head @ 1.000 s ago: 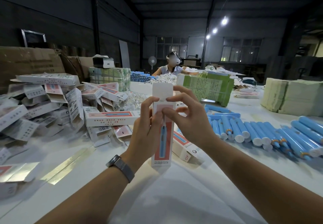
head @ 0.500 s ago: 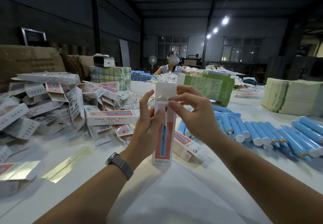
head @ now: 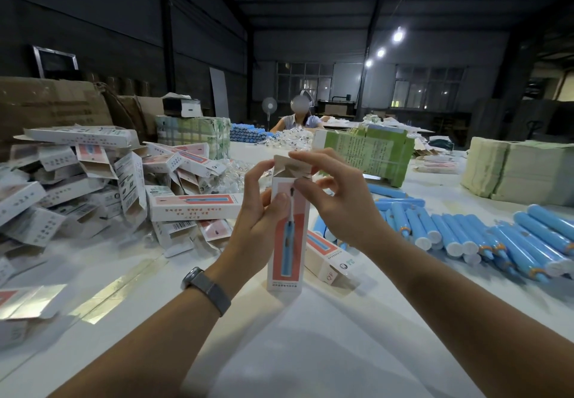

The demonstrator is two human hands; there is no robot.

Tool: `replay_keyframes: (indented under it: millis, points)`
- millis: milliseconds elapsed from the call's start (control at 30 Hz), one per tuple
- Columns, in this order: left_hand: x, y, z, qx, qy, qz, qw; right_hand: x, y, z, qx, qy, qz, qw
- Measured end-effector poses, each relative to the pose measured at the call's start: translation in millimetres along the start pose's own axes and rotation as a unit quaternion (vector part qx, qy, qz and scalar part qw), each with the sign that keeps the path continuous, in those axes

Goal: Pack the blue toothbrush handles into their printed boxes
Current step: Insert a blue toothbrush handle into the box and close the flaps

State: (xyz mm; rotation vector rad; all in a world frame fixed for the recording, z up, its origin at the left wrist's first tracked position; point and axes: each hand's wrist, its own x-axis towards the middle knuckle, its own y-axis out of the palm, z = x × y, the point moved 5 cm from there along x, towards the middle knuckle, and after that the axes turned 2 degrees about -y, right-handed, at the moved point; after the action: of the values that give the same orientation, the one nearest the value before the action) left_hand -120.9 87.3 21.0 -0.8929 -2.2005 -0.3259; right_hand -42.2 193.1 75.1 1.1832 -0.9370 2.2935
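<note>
Two bare hands hold one printed box (head: 288, 236) upright, its bottom end resting on the white table (head: 310, 351). The left hand (head: 257, 226), with a dark band on its wrist, wraps around the box's left side, thumb pressed on the printed front. The right hand (head: 338, 208) pinches the top corner between thumb and forefinger, with the forefinger stretched over the top flap (head: 287, 164). That flap is now bent forward over the opening; half a second ago it stood straight up. The box has stayed in the same spot.

One more printed box (head: 329, 254) lies flat just behind the upright one. To the right, the blue handles (head: 466, 236) lie side by side on the table, well over a dozen, too many and too overlapped to count exactly. To the left sits a loose heap of boxes (head: 93, 186), dozens, many with open flaps. One flattened box (head: 28, 304) lies alone at the near left edge. Farther back stand two green bundles (head: 366, 155) and one tall pale stack (head: 521, 174) at the right. One seated person (head: 299, 119) is at the far end of the table. Whether a handle is inside the held box cannot be seen.
</note>
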Motion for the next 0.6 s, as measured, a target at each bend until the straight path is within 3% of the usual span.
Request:
replay_keyframes:
  millis: [433, 600]
  points:
    - [1.7, -1.3, 3.5, 0.024, 0.001, 0.011, 1.000, 0.6, 0.3, -8.8, 0.166, 0.109, 0.021, 0.980]
    - [2.1, -0.7, 3.4, 0.023, 0.003, 0.013, 1.000, -0.9, -3.2, -2.1, 0.103, 0.050, -0.025, 0.993]
